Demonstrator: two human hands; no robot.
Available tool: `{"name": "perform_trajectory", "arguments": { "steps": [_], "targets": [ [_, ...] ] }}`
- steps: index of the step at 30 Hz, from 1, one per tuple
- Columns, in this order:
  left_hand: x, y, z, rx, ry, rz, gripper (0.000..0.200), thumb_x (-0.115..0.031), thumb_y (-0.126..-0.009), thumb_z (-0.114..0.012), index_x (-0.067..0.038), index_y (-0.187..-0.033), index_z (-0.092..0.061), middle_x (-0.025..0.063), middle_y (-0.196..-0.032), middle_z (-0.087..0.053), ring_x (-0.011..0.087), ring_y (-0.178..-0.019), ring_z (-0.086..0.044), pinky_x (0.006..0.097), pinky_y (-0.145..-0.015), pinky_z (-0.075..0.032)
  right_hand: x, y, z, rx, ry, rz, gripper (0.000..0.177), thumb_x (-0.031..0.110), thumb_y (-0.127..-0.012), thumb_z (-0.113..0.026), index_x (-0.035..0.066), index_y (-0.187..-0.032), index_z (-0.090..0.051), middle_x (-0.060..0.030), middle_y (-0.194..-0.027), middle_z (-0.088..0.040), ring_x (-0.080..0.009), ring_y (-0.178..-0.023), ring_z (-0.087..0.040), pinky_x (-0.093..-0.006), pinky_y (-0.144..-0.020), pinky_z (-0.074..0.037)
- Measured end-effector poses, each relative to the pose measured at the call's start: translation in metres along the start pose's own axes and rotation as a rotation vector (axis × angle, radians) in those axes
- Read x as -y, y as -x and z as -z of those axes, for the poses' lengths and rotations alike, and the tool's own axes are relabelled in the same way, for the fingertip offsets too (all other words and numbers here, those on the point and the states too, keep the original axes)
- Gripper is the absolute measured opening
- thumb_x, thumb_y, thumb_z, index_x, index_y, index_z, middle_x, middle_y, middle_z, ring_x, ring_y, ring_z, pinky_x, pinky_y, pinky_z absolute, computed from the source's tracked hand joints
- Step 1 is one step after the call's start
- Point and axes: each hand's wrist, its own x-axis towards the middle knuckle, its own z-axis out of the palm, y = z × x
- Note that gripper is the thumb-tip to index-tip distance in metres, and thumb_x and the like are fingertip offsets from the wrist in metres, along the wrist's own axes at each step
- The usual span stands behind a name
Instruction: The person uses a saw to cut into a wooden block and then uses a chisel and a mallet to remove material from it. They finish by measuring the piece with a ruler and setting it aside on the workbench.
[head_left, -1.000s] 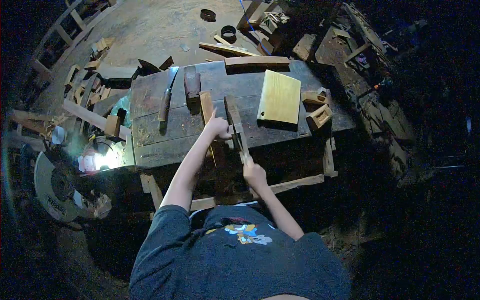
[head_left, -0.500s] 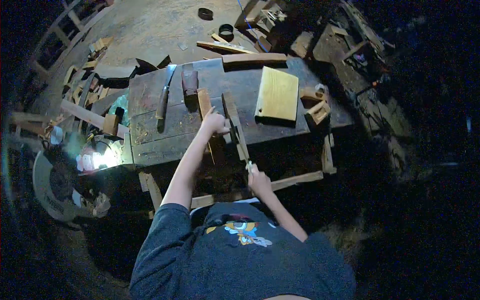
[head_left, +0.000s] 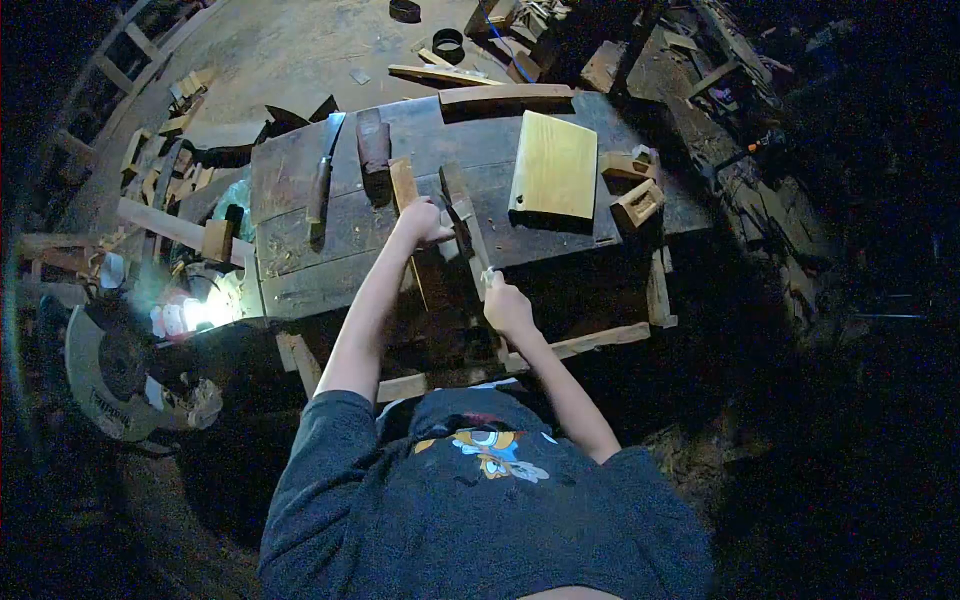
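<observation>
"Step?"
"Tool work, I'd judge. Right hand [head_left: 510, 308] closed round the near end of a long tool [head_left: 478, 252]. Left hand [head_left: 420, 220] on a wood strip [head_left: 402, 182]; can't tell its grip."
"Where?"
"Bench's [head_left: 325, 278] near edge, strip left of tool."
"Next move?"
"Probably calls for steady left, straight right."

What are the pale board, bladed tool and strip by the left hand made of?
Pale board: likely wood, smooth, faintly streaked. Bladed tool: probably steel, shiny, its dull brown handle perhaps wood. Strip: seemingly wood, brown and blocky; finish unclear.
</observation>
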Motion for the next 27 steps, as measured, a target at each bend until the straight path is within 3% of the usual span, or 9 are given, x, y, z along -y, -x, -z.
{"name": "perform_trajectory", "arguments": {
  "steps": [3, 5, 8, 10, 11, 13, 17, 23, 27],
  "targets": [
    [-0.001, 0.002, -0.004, -0.052, -0.151, -0.126, 0.053, -0.052, -0.054, -0.047, 0.0, -0.058, -0.057, 0.0142, -0.071, -0.056, 0.0262, -0.081, -0.048, 0.0342, -0.079, -0.033, -0.005, 0.014, 0.014, 0.073, -0.008, 0.065, 0.021, 0.019, -0.075, -0.033, 0.001, -0.086, -0.038, -0.023, -0.063, -0.051, -0.0369, -0.061, -0.051, -0.0447, -0.053, -0.04],
    [-0.011, 0.007, 0.0, 0.03, -0.152, -0.126, 0.048, -0.05, -0.053, -0.05, -0.003, -0.06, -0.057, 0.0112, -0.073, -0.056, 0.0249, -0.083, -0.048, 0.0347, -0.079, -0.032, -0.005, 0.023, 0.019, 0.098, -0.029, 0.042, 0.022, 0.02, -0.076, -0.033, 0.002, -0.086, -0.039, -0.0227, -0.063, -0.051, -0.0374, -0.061, -0.05, -0.0452, -0.054, -0.039],
    [-0.008, 0.006, -0.009, 0.0, -0.117, -0.094, 0.044, -0.049, -0.053, -0.051, -0.006, -0.06, -0.058, 0.0099, -0.069, -0.056, 0.0237, -0.081, -0.049, 0.0392, -0.086, -0.024, -0.006, 0.019, 0.008, 0.087, -0.029, 0.029, 0.024, 0.024, -0.077, -0.032, 0.002, -0.084, -0.04, -0.0223, -0.063, -0.051, -0.0377, -0.06, -0.05, -0.0453, -0.054, -0.039],
    [-0.019, 0.015, 0.008, 0.034, -0.218, -0.111, 0.041, -0.047, -0.053, -0.052, -0.008, -0.062, -0.059, 0.0091, -0.065, -0.056, 0.0233, -0.078, -0.05, 0.0458, -0.091, -0.011, 0.006, -0.002, 0.002, 0.023, -0.086, 0.082, 0.024, 0.023, -0.076, -0.032, 0.002, -0.085, -0.04, -0.022, -0.064, -0.051, -0.0375, -0.061, -0.05, -0.0452, -0.054, -0.039],
    [-0.018, 0.015, 0.009, 0.034, -0.223, -0.112, 0.041, -0.047, -0.053, -0.052, -0.008, -0.062, -0.059, 0.0091, -0.065, -0.056, 0.0233, -0.078, -0.05, 0.0458, -0.091, -0.011, 0.013, -0.016, 0.0, -0.048, -0.145, 0.131, 0.024, 0.022, -0.076, -0.032, 0.002, -0.086, -0.04, -0.0217, -0.064, -0.051, -0.0374, -0.061, -0.05, -0.0451, -0.055, -0.039],
    [-0.017, 0.012, 0.006, 0.025, -0.218, -0.09, 0.04, -0.047, -0.052, -0.051, -0.009, -0.063, -0.059, 0.0091, -0.064, -0.056, 0.0235, -0.078, -0.051, 0.0501, -0.09, 0.001, 0.019, -0.051, -0.016, -0.096, -0.124, 0.114, 0.023, 0.022, -0.076, -0.033, 0.003, -0.086, -0.041, -0.0212, -0.064, -0.051, -0.0371, -0.061, -0.05, -0.0449, -0.055, -0.039],
    [-0.02, 0.015, 0.011, 0.048, -0.201, -0.031, 0.042, -0.047, -0.054, -0.048, -0.007, -0.064, -0.059, 0.0098, -0.066, -0.056, 0.0236, -0.081, -0.05, 0.0502, -0.09, 0.002, 0.014, -0.061, -0.023, -0.122, -0.063, 0.105, 0.023, 0.022, -0.076, -0.034, 0.005, -0.088, -0.042, -0.0203, -0.064, -0.052, -0.0365, -0.062, -0.05, -0.0441, -0.055, -0.04],
    [-0.009, 0.003, 0.008, 0.128, -0.141, -0.021, 0.05, -0.05, -0.058, -0.042, -0.004, -0.065, -0.059, 0.0117, -0.068, -0.056, 0.0241, -0.079, -0.052, 0.0539, -0.086, 0.006, -0.014, 0.045, -0.031, -0.033, -0.017, -0.061, 0.022, 0.02, -0.075, -0.036, 0.007, -0.092, -0.041, -0.0218, -0.058, -0.05, -0.0362, -0.054, -0.05, -0.0461, -0.05, -0.04],
    [-0.008, 0.002, 0.001, 0.111, -0.206, -0.057, 0.052, -0.053, -0.057, -0.041, -0.005, -0.066, -0.059, 0.0102, -0.066, -0.056, 0.0235, -0.072, -0.054, 0.0545, -0.086, 0.005, -0.014, 0.042, -0.021, -0.016, -0.031, -0.066, 0.023, 0.019, -0.075, -0.036, 0.008, -0.094, -0.041, -0.0212, -0.059, -0.051, -0.0361, -0.056, -0.05, -0.045, -0.051, -0.04]
  ]
}}
